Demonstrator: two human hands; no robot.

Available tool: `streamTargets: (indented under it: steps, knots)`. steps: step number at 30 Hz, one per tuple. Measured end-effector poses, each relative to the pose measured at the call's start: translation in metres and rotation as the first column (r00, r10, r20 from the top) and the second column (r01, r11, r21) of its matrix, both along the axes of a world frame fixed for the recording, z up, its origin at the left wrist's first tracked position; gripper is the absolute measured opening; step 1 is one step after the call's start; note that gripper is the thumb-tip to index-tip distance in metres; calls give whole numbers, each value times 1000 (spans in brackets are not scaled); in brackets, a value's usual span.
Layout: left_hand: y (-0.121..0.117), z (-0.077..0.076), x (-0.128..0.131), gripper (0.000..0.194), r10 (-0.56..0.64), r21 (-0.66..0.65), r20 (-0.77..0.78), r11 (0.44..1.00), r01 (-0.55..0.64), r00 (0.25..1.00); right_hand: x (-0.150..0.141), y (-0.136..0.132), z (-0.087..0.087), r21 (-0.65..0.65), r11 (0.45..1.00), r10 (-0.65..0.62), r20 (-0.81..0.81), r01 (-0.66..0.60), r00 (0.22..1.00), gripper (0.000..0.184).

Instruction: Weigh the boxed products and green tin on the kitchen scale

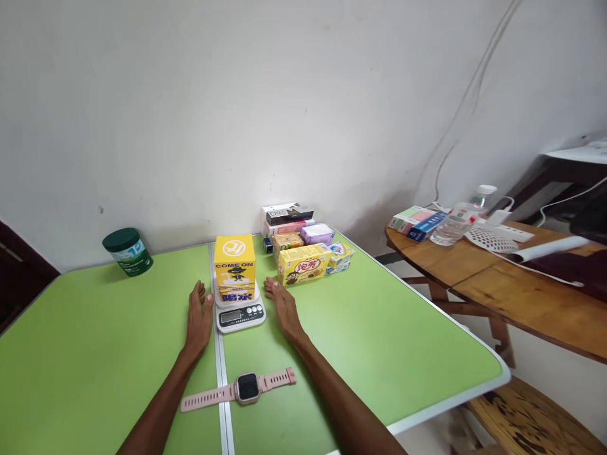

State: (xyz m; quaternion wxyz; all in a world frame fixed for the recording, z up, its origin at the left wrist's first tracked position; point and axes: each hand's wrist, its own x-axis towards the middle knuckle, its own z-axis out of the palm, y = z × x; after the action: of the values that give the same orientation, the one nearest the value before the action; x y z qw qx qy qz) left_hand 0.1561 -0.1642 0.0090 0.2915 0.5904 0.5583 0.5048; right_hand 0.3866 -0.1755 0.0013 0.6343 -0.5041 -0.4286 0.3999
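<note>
A yellow box [234, 265] marked COME ON stands on a small white kitchen scale [239, 313] in the middle of the green table [95, 335]. My left hand [199, 316] lies flat on the table just left of the scale, fingers stretched out, holding nothing. My right hand [283, 308] lies flat just right of the scale, fingers stretched out and empty too. Neither hand touches the box. A pink smartwatch [246, 388] lies with its strap spread out on the table between my forearms.
Several small boxes [303, 249] are stacked at the table's back edge near the wall. A dark green tin [128, 251] lies at the back left. To the right, a wooden table [521, 278] holds a water bottle [462, 218], boxes and cables.
</note>
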Motion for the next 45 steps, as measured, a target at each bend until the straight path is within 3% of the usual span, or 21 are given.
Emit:
streamTargets:
  steps: [10,16,19,22,25,28,30,35,40,42,45]
  knots:
    - [-3,6,1,77,-32,-6,1,999,32,999,3,0,-6,9,999,31,146,-32,989,74]
    - [-4,7,0,85,-69,16,-30,997,69,997,2,-10,8,19,999,34,168,-38,985,66]
    - [9,30,0,107,-115,47,-140,991,122,983,2,-12,20,64,997,26,200,-40,979,59]
    - [32,67,1,126,-228,38,-180,971,238,957,1,-5,29,140,988,28,246,-64,969,58]
    - [56,98,5,120,-464,-65,-24,885,462,886,-4,11,31,193,978,16,331,-84,944,67]
    - [72,111,8,105,-591,-189,71,783,593,803,-12,23,31,220,970,4,402,-100,916,78]
    - [76,114,9,98,-589,-208,3,790,576,808,-17,24,33,250,962,-11,438,-111,899,77]
    - [64,131,16,92,-480,-128,-236,877,463,845,-17,14,43,359,926,-83,493,-115,866,73]
    - [26,156,65,83,-473,-44,-294,875,482,831,29,-22,62,442,894,-172,478,-67,861,67]
    - [10,155,102,81,-521,-43,-234,849,526,821,63,-43,67,433,901,-209,476,-21,855,61]
    - [-5,138,171,83,-597,-20,-80,802,597,798,122,-73,66,397,915,-274,469,77,840,49]
